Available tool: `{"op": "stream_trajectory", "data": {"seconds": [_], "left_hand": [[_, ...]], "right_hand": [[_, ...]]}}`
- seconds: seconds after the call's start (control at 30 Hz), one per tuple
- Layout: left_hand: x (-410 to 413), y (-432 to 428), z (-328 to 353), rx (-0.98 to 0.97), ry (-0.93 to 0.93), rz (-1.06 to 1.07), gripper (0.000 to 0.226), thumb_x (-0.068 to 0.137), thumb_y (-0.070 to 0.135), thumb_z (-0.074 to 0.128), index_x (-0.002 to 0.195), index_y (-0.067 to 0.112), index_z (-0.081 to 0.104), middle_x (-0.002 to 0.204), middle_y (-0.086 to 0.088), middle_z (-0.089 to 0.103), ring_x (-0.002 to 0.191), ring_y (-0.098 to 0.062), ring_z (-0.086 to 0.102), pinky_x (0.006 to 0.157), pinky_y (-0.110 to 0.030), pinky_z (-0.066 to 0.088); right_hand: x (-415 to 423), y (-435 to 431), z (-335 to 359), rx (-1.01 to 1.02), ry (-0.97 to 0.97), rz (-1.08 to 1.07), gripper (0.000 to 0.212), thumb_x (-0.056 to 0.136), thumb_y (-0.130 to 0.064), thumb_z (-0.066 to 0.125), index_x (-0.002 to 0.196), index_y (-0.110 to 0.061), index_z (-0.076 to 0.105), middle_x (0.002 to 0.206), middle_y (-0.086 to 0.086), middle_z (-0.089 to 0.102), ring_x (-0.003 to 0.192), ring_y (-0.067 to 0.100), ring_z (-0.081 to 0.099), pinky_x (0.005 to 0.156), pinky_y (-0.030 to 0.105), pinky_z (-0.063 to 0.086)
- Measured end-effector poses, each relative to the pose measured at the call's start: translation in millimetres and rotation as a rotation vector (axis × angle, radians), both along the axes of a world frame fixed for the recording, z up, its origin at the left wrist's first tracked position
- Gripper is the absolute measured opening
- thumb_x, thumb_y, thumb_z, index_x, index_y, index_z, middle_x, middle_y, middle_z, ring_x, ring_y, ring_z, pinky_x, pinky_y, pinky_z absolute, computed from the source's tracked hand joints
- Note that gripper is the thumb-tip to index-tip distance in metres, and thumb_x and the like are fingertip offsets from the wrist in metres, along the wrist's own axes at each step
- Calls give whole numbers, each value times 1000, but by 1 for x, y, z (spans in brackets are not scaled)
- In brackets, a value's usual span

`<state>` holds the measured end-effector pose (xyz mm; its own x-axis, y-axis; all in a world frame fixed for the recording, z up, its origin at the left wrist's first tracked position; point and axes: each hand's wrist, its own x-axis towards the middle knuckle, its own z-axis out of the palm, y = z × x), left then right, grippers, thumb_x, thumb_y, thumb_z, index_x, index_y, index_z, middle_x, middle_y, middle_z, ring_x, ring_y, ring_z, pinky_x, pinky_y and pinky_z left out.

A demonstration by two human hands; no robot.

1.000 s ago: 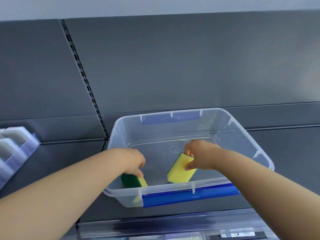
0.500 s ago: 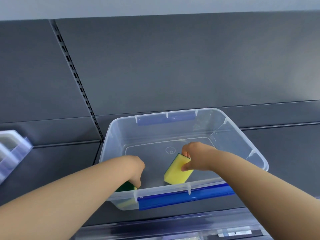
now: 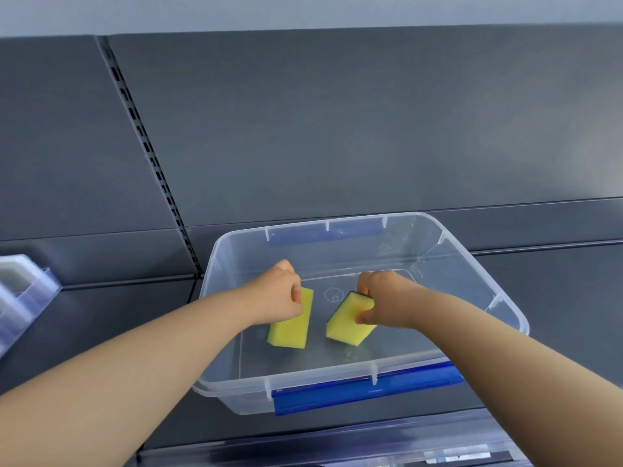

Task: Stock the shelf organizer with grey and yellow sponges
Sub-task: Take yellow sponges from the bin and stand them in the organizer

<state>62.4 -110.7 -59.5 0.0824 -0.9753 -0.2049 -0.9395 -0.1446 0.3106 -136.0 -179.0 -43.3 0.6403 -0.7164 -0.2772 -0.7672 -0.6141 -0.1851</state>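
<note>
Two yellow sponges with green scouring backs are inside a clear plastic bin (image 3: 505, 318) with blue clip handles, which sits on a dark grey shelf. My left hand (image 3: 278, 293) grips the left sponge (image 3: 291, 326) by its top edge. My right hand (image 3: 381, 303) pinches the right sponge (image 3: 347, 320), thumb on its yellow face and fingers behind on the green side. Both sponges hang upright, just above the bin floor. The shelf organizer (image 3: 23, 291), clear plastic with grey sponges in its slots, shows at the far left edge.
A slotted upright rail (image 3: 151, 156) runs down the dark grey back panel (image 3: 337, 123). A clear price-strip edge (image 3: 337, 446) lines the shelf front below the bin. Apart from the two held sponges, the bin shows nothing else inside.
My left hand has lifted its sponge from the bin's near-left corner toward the middle, yellow side now showing. My right hand has raised its sponge slightly. The view has shifted a little.
</note>
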Motion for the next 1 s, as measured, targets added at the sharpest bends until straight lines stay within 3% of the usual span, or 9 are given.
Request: {"op": "stream_trajectory", "data": {"seconds": [0.1, 0.27, 0.37, 0.43, 0.57, 0.73, 0.87, 0.93, 1.0], "left_hand": [[1, 0, 0, -110, 28, 16, 25, 78, 19, 65, 78, 30, 43, 99, 7, 37, 85, -15, 47, 61, -22, 27], [-2, 7, 17, -203, 162, 72, 58, 80, 17, 65, 131, 36, 43, 111, 8, 33, 97, -10, 46, 74, -19, 35], [-8, 19, 29, -331, 209, 137, 50, 81, 16, 65, 126, 34, 50, 115, 12, 32, 102, -5, 43, 79, -15, 33], [-13, 31, 38, -387, 213, 157, 43, 82, 14, 63, 119, 33, 55, 117, 14, 38, 101, -4, 42, 74, -7, 31], [-22, 61, 49, -515, 183, 239, 49, 82, 12, 64, 121, 38, 52, 119, 17, 47, 96, 0, 42, 76, 2, 27], [-21, 117, 51, -811, -18, 267, 55, 75, 9, 66, 126, 28, 56, 109, 9, 40, 94, 1, 41, 79, -4, 32], [-5, 184, 56, -896, -256, 321, 43, 80, 20, 62, 120, 31, 55, 107, 5, 46, 89, -16, 53, 62, -31, 48], [11, 223, 58, -930, -395, 347, 38, 80, 19, 63, 116, 28, 56, 106, 3, 51, 88, -20, 55, 59, -35, 49], [30, 264, 60, -969, -470, 395, 36, 78, 16, 66, 113, 23, 59, 105, 1, 55, 90, -20, 55, 65, -32, 47]], "right_hand": [[2, 2, 3, 8, -28, 6, 44, 81, -38, 65, 114, -14, 50, 101, 5, 51, 82, 19, 45, 67, 27, 39], [-5, 1, 14, 5, -262, -55, 43, 80, -35, 67, 115, -18, 49, 108, 4, 56, 81, 21, 49, 68, 28, 42], [-15, 1, 21, -72, -410, -62, 38, 79, -34, 67, 110, -18, 52, 103, 4, 57, 86, 23, 52, 74, 32, 46], [-23, 3, 23, -92, -495, -63, 35, 79, -32, 68, 106, -17, 53, 97, 2, 55, 83, 21, 50, 71, 29, 42], [-29, 15, 22, -71, -665, -71, 33, 78, -28, 70, 106, -20, 54, 94, -6, 51, 85, 15, 49, 73, 22, 35], [-10, 46, 20, -16, -874, -60, 31, 73, -22, 75, 95, -26, 55, 88, -7, 58, 81, 15, 56, 70, 17, 39], [21, 91, 30, 65, -999, 4, 32, 72, -25, 73, 89, -39, 50, 89, -18, 58, 84, 1, 58, 70, 3, 41], [41, 119, 37, 104, -1031, 52, 33, 72, -25, 73, 87, -43, 49, 91, -18, 60, 85, -1, 58, 73, 3, 41], [64, 150, 42, 121, -1054, 99, 34, 71, -25, 73, 88, -44, 50, 92, -20, 61, 86, -2, 58, 74, 4, 42]]}}
